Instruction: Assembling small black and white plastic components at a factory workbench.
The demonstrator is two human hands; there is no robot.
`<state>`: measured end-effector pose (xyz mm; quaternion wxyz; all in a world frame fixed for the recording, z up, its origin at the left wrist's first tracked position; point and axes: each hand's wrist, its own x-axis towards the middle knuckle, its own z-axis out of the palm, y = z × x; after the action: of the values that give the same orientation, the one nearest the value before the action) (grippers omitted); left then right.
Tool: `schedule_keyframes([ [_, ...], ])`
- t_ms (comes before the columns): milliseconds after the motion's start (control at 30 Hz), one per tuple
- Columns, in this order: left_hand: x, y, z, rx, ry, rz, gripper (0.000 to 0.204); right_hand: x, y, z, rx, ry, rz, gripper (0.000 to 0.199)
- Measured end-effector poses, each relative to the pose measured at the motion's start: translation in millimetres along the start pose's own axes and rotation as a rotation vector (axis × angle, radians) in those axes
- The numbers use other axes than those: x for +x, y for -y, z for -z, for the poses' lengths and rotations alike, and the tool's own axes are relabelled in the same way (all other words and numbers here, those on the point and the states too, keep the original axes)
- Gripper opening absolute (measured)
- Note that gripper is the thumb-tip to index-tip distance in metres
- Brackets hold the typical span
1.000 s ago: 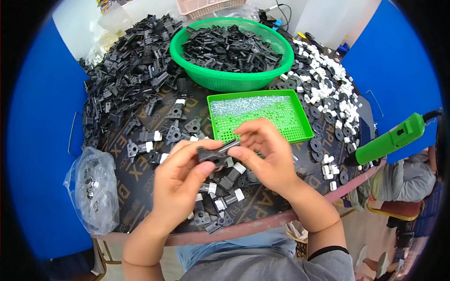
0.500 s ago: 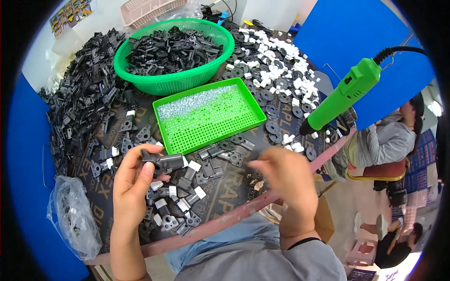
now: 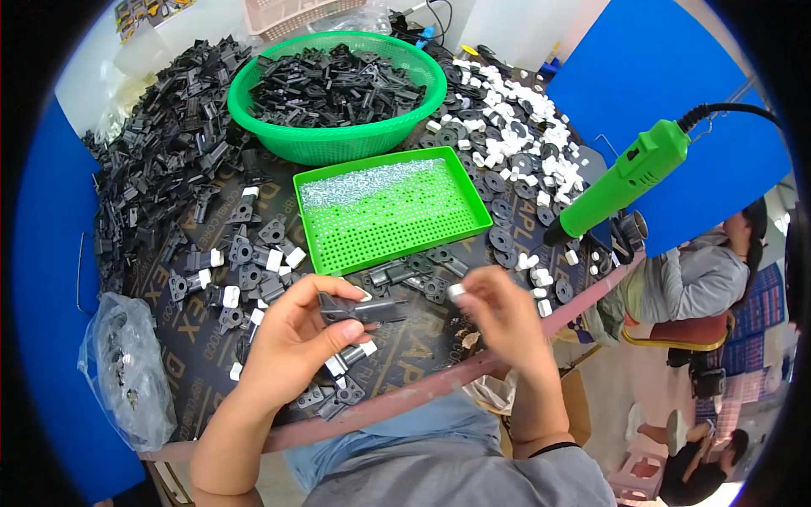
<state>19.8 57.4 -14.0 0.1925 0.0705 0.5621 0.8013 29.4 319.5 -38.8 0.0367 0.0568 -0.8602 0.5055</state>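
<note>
Behind tray (image 3: 384, 235) (silver pcs (image 3: 363, 187)) sits basket (image 3: 338, 144) (blk parts (image 3: 338, 89)), L fingers (image 3: 345, 332) pinching bracket (image 3: 376, 311), R (image 3: 500, 309) wht cap (image 3: 456, 291).

On the table (image 3: 422, 334), from the tray (image 3: 414, 221) with screws (image 3: 355, 186) in it: basin (image 3: 329, 144) of parts (image 3: 338, 89), 11 o'clock; heap (image 3: 169, 139), 10; discs (image 3: 501, 209) among caps (image 3: 559, 171), 2; bag (image 3: 131, 355), seemingly holding bits (image 3: 128, 395), 8. The driver (image 3: 629, 182) is at 3; the left hand (image 3: 291, 338), around a bracket (image 3: 380, 311), at 7.
</note>
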Motion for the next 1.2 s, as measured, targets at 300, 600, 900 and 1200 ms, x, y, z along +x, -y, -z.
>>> schedule_keyframes([
  [300, 6, -8, 12, -0.088, 0.035, -0.114, 0.024, 67, 60, -43, 0.718, 0.448, 0.018, 0.023],
  [600, 6, -14, 24, -0.065, -0.041, -0.146, 0.023, 92, 24, -69, 1.222, 0.797, -0.275, 0.01],
  [900, 13, -6, 30, 0.088, -0.176, -0.136, 0.021, 86, 42, -63, 0.955, 0.542, -0.177, 0.019],
  [1200, 13, -5, 24, 0.155, -0.203, -0.207, 0.021, 75, 36, -70, 0.882, 0.423, 0.029, 0.018],
])
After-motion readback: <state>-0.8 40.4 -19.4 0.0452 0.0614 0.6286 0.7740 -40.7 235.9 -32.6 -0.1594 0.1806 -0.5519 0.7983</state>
